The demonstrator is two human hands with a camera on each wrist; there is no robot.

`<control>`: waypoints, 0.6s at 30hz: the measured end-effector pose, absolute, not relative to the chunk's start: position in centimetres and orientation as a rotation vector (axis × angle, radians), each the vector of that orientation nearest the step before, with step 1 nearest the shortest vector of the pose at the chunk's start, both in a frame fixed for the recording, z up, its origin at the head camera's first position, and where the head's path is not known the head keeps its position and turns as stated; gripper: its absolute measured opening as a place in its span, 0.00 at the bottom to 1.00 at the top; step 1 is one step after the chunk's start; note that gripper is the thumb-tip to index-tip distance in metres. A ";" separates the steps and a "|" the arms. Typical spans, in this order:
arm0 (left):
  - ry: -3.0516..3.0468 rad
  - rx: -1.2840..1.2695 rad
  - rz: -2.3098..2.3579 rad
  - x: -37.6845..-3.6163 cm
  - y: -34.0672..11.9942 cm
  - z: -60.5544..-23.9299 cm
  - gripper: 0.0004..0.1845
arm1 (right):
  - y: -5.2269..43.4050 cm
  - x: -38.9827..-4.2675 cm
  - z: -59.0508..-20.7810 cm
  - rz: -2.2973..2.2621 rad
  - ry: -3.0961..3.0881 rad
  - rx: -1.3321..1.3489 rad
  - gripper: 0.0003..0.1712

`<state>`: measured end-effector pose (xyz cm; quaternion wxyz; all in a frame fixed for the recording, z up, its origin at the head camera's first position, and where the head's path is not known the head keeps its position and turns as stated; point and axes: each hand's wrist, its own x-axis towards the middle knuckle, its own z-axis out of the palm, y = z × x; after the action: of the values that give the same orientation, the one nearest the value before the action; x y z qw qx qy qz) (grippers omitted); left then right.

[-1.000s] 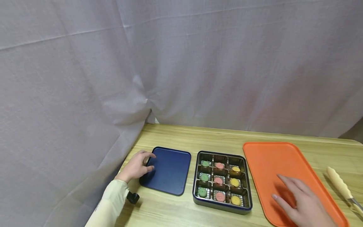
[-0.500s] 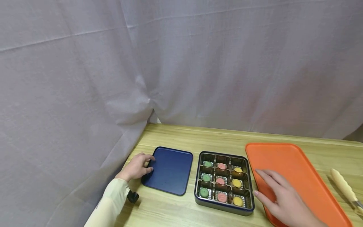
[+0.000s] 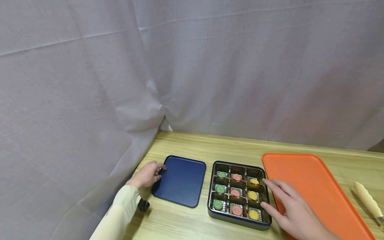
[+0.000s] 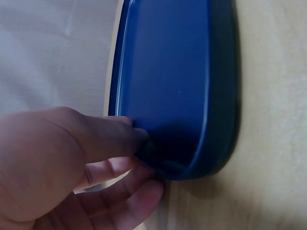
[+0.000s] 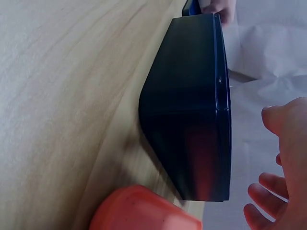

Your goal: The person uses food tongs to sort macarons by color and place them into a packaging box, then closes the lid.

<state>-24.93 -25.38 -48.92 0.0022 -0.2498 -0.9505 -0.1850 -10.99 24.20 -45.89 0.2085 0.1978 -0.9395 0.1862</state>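
Note:
My left hand is at the left edge of a flat, dark blue lid, its raised rim facing up. In the left wrist view the thumb lies over the rim inside the lid, and the other fingers sit outside, pinching the edge. To the right stands a dark box with a divided insert; small round green pieces, pink pieces and yellow pieces fill its compartments. Fingers apart, my right hand hovers at the box's right rim, holding nothing.
A flat orange tray lies right of the box, partly under my right hand. Farther right are tongs with cream-coloured ends. A grey curtain hangs behind and to the left of the wooden table.
My right hand has moved left, from above the orange tray to the right rim of the box. The left hand stays at the lid's edge, its fingertips drawn closer together.

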 end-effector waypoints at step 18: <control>-3.071 -0.745 -0.721 -25.1 -25.5 -47.5 0.22 | 24.0 -10.6 -45.9 0.535 -2.644 0.527 0.41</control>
<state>-25.08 -25.47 -47.47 -0.0497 -0.2296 -0.9463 -0.2221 -10.64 24.02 -45.89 0.1954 0.1880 -0.9434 0.1908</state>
